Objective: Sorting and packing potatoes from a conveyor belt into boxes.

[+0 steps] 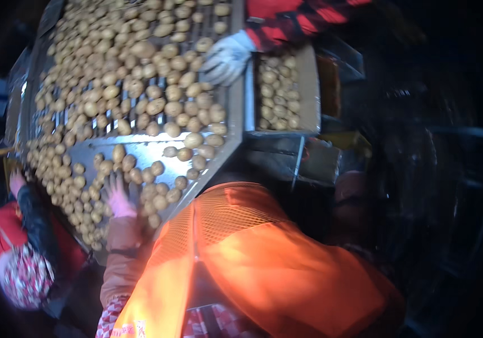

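Note:
Many potatoes [110, 91] cover a slatted metal sorting table [233, 105] in front of me. My left hand [119, 196], in a pink and grey glove, rests among loose potatoes on the smooth metal plate near the table's angled edge. Its fingers are spread, and no potato is clearly gripped. My right hand [353, 159], in a dark glove, is far out to the right beside a yellow crate edge [345, 138]. It is dim and blurred there, so its fingers cannot be made out.
A co-worker's white-gloved hand [226, 57] reaches over the potatoes from the top right. Beside it, a box [309, 93] holds potatoes. Another co-worker, in a patterned head covering [29, 274], is at the lower left, with a hand [16, 182] near the table's corner.

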Available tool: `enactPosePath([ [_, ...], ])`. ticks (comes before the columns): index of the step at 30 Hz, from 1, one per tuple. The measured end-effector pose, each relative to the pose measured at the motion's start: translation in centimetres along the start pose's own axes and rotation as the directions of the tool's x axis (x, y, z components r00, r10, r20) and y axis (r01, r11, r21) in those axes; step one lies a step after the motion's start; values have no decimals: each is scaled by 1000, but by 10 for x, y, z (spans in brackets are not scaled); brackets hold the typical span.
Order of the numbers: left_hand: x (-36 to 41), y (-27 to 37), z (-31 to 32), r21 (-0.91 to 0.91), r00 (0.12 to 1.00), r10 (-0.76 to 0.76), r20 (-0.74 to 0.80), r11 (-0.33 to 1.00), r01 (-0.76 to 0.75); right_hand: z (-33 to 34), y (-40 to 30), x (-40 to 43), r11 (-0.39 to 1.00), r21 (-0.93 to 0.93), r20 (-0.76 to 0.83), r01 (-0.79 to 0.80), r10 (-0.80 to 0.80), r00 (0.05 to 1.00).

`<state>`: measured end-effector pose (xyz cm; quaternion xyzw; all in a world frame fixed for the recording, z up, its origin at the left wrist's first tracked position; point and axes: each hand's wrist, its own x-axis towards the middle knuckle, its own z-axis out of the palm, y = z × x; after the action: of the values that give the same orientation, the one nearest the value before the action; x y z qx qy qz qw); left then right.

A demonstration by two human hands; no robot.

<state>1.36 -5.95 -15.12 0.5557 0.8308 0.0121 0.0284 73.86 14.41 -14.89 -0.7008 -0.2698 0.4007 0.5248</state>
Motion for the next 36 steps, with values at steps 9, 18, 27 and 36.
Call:
enactPosePath([
  [9, -15, 43, -33, -171, 996, -88, 18, 981, 90, 306, -76, -187, 909, -389, 834, -148, 416, 363],
  [18, -115, -39, -43, -166, 775, -621, 119, 757, 632, 412, -76, -258, 89, -207, 939, 974, 296, 173],
  [27, -74, -43, -47, -195, 989, -132, 65, 970, 142, 495, -41, -394, 298, 22, 811, 954, 553, -191],
  [36, -77, -71, -70, -6, 534, -802, 268, 553, 833, 541, -35, -352, 213, 68, 998, 975, 3, -70],
])
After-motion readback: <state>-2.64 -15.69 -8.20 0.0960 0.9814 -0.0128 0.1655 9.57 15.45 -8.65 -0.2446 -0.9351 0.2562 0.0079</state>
